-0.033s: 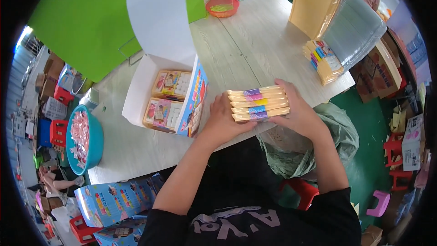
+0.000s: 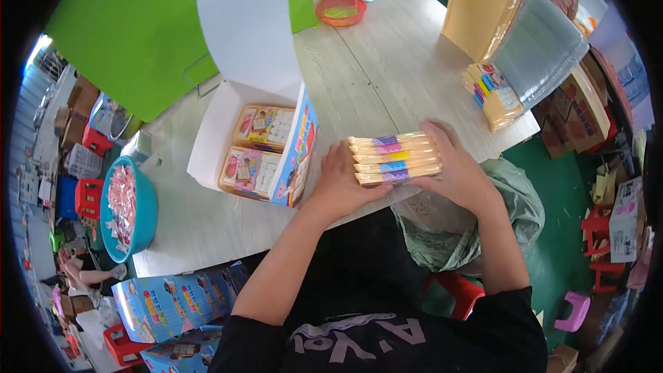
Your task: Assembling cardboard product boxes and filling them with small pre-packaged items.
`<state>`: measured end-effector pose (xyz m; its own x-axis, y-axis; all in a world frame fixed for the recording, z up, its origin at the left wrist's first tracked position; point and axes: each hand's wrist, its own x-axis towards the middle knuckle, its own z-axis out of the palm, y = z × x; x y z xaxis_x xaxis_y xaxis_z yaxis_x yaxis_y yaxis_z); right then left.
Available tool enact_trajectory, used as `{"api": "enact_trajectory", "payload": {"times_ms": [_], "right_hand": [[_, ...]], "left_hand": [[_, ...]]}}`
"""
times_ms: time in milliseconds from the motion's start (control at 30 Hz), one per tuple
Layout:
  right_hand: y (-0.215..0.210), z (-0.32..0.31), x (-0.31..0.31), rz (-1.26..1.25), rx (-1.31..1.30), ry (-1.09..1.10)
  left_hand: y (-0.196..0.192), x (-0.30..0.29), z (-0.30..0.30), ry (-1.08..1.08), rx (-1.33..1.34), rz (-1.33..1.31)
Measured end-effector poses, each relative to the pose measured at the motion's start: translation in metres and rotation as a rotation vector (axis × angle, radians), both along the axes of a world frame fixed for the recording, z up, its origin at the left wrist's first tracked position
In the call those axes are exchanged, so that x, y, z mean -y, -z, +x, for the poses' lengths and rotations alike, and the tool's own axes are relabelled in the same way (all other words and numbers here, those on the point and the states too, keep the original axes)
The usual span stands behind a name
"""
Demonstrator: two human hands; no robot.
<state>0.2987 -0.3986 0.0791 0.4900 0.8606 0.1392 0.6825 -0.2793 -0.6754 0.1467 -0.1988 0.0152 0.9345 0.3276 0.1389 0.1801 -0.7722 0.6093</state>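
Between my two hands is a stack of flat cream-coloured packets with coloured labels along their edges. My left hand grips the stack's left end, thumb along the near side. At the other end, my right hand wraps round the packets, with its thumb in front. The stack is at the table's near edge; whether it rests there or is lifted, I cannot tell. Left of my left hand stands an open white-and-blue cardboard box, its long white lid upright. Two groups of similar packets lie inside it.
A teal basin of small wrapped pieces stands at the left table edge. Cream trays, clear trays and another packet stack are at right. A red basket sits far back. Blue boxes stand lower left; a green plastic bag hangs right.
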Motion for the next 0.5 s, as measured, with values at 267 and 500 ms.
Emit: {"api": "enact_trajectory", "payload": {"times_ms": [267, 500], "right_hand": [[-0.019, -0.003, -0.042, -0.182, 0.643, -0.295], [-0.027, -0.003, -0.059, -0.272, 0.606, -0.381]], "left_hand": [[0.010, 0.009, 0.008, -0.061, 0.091, 0.030], [0.009, 0.003, 0.009, -0.063, 0.130, -0.015]]}}
